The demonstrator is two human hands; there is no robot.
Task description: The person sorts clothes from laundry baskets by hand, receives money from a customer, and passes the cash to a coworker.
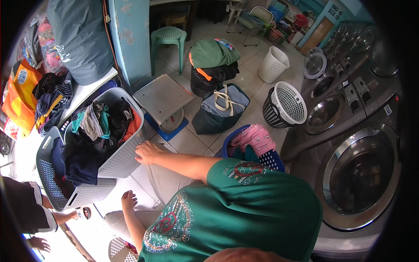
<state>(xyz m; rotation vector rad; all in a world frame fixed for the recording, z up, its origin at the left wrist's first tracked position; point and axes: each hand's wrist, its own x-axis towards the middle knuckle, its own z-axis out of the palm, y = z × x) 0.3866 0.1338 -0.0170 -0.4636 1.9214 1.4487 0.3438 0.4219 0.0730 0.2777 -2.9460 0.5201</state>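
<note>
My right hand (148,153) touches the side of a tall grey laundry basket (122,159), its fingers apart and nothing gripped. Dark, grey, teal and orange clothes (94,124) fill that basket, and a dark navy cloth (80,163) hangs over its near edge. Below it in the view, my left hand (128,201) hovers over the pale floor with its fingers loosely apart and empty. Another grey basket (46,170) with dark clothes stands close against the first one. A platform scale (163,102) lies beyond my right hand.
Front-loading washers (362,174) line the right. Around the floor are a blue basket with pink cloth (253,139), a dark green bag (218,120), empty baskets (288,107) and a green stool (168,41). Another person's hand (39,243) and sandalled foot (85,213) show lower left.
</note>
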